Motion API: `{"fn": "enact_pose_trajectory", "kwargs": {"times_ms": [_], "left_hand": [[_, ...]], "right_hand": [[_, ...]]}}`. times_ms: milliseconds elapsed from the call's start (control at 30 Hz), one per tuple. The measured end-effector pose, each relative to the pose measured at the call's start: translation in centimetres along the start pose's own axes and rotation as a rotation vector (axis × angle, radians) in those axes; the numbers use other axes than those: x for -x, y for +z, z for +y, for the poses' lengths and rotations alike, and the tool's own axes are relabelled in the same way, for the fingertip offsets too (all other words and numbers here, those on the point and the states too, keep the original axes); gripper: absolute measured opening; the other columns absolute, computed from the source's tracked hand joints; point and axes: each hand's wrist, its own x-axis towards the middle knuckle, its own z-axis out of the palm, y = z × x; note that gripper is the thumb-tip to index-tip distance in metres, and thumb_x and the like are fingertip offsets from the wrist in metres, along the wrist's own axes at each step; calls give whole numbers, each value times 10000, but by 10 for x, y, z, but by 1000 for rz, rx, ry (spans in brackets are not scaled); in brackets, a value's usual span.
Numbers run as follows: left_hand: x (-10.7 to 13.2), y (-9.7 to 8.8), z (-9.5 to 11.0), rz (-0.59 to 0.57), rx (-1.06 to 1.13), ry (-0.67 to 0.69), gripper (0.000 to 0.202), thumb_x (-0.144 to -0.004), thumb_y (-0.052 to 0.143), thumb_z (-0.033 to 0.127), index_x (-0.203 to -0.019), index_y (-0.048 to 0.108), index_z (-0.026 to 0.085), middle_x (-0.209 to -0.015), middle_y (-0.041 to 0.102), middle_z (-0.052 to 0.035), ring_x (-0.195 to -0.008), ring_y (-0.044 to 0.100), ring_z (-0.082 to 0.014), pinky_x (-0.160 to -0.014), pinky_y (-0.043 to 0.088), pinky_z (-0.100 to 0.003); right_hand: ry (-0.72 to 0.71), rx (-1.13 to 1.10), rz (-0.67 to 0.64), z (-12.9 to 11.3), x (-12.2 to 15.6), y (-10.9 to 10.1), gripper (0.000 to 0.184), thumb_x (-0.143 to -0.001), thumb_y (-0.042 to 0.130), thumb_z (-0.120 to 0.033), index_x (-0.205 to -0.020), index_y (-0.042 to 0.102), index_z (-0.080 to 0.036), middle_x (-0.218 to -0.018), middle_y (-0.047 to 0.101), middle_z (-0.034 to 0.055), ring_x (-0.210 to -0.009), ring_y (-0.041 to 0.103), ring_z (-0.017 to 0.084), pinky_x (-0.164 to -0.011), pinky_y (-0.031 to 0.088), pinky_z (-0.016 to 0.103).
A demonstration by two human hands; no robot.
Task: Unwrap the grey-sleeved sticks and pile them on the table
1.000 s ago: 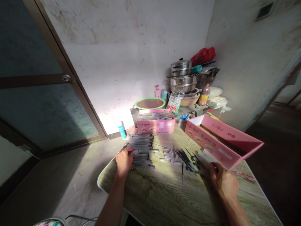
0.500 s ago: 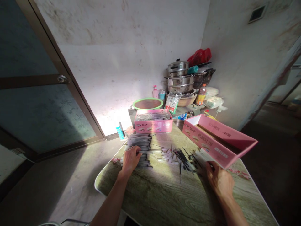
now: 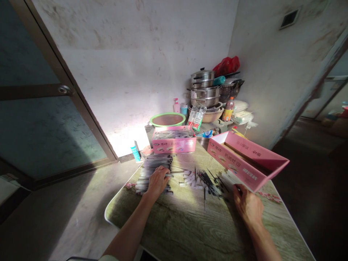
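Left grip [image 3: 157,180] pinched shut on one slim stick [image 3: 175,173], yours pokes out rightward.
Grey sticks [image 3: 156,163] sit under and just past it; white pieces [image 3: 190,178], then black sticks [image 3: 208,182] off to its right. Your right grip [image 3: 248,204]'s curled beyond those, can't tell if it's got anything.

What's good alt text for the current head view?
A person's left hand lies over a row of thin grey sticks on a wood-grain table; the right hand, curled, is beside a loose pile of black sticks. Beyond stand a filled pink box and, to its right, a second open pink box.
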Motion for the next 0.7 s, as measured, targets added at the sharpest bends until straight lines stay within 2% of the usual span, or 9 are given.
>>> {"fn": "enact_pose_trajectory", "kwargs": {"times_ms": [167,267,367,533,633,700], "left_hand": [[-5,2,8,-47,-62,59,179,-853,643,208,-1015,703,252,-1029,634,-44,-1056,560,-214,-825,438,-275],[-8,3,11,-76,-88,70,131,-866,616,206,-934,719,249,-998,630,-41,-1035,563,-207,-806,440,-271],[-11,6,11,-68,-75,58,125,-861,607,184,-865,719,240,-971,633,-36,-1007,570,-201,-794,443,-270],[-10,3,8,-23,-21,34,127,-840,626,167,-877,724,238,-965,662,-34,-1007,578,-206,-830,445,-277],[-10,-7,14,13,20,27,129,-841,631,180,-905,731,229,-963,688,-40,-1009,582,-218,-855,449,-292],[-12,-12,24,35,72,52,133,-844,630,180,-913,734,227,-956,705,-42,-1003,587,-219,-869,450,-300]], "right_hand": [[-1,-3,7,-2,1,-1,403,-965,406,-398,-1059,742,-195,-762,750,110,-685,709,259,-556,405,288],[-9,-9,12,-2,1,-1,409,-965,400,-401,-1059,741,-196,-757,748,108,-683,709,262,-554,412,290],[-8,-12,16,-1,1,-1,411,-963,399,-398,-1070,739,-194,-754,749,109,-678,707,257,-558,415,288],[6,-37,19,-1,2,1,435,-964,389,-414,-1098,735,-186,-778,753,120,-695,705,261,-580,422,292],[1,-143,47,-4,3,3,472,-952,383,-447,-1088,733,-161,-764,747,122,-703,700,279,-612,450,315],[-28,-327,41,-8,5,2,479,-931,409,-483,-1047,730,-147,-761,743,108,-696,690,270,-640,472,320]]}}
